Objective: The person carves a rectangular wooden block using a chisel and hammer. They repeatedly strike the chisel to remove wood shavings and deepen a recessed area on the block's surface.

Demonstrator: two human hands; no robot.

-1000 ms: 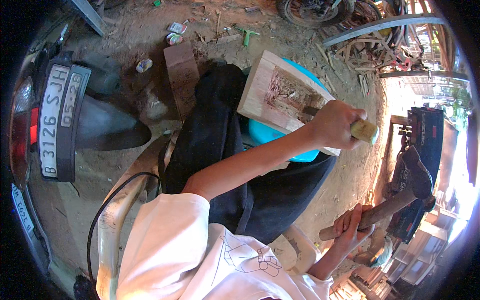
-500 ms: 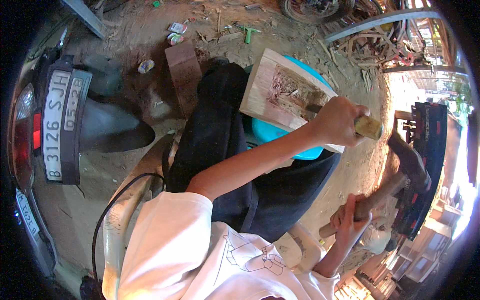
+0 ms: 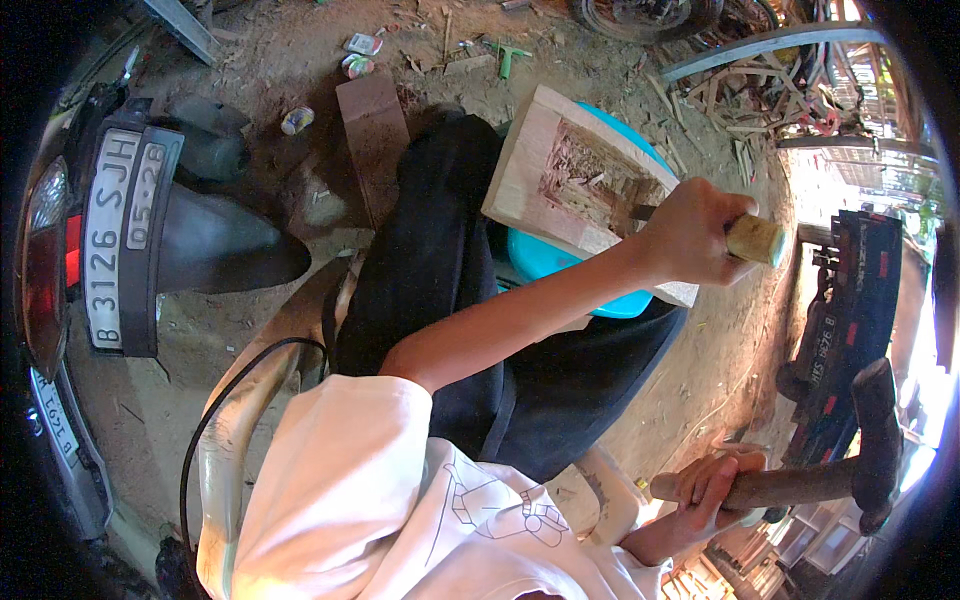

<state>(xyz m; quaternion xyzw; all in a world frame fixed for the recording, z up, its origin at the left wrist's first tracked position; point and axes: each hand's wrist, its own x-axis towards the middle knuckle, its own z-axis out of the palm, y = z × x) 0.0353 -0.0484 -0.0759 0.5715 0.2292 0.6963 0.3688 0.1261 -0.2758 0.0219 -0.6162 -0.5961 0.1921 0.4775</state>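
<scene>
My left hand (image 3: 695, 235) is closed around a chisel (image 3: 757, 240). The yellowish handle end sticks out past my fist, and a short piece of dark blade dips into the hollow of a pale wooden block (image 3: 520, 185). Rough, splintered wood lines that hollow. Beneath the block a turquoise support (image 3: 545, 262) shows in part, just beyond my knees. Lower right, my right hand (image 3: 715, 487) grips the wooden handle of a hammer (image 3: 795, 488). Its dark head is well apart from the chisel.
A motorcycle's rear (image 3: 130, 240) stands close on the left. A brown board (image 3: 375, 140) lies beyond my legs, near a green T-shaped tool (image 3: 508, 58). Wood scraps (image 3: 745, 95) are heaped far right, and a pale chair (image 3: 235, 440) is around me.
My right hand has swung the hammer down and to the right, away from the chisel. My left hand and the chisel have shifted only slightly.
</scene>
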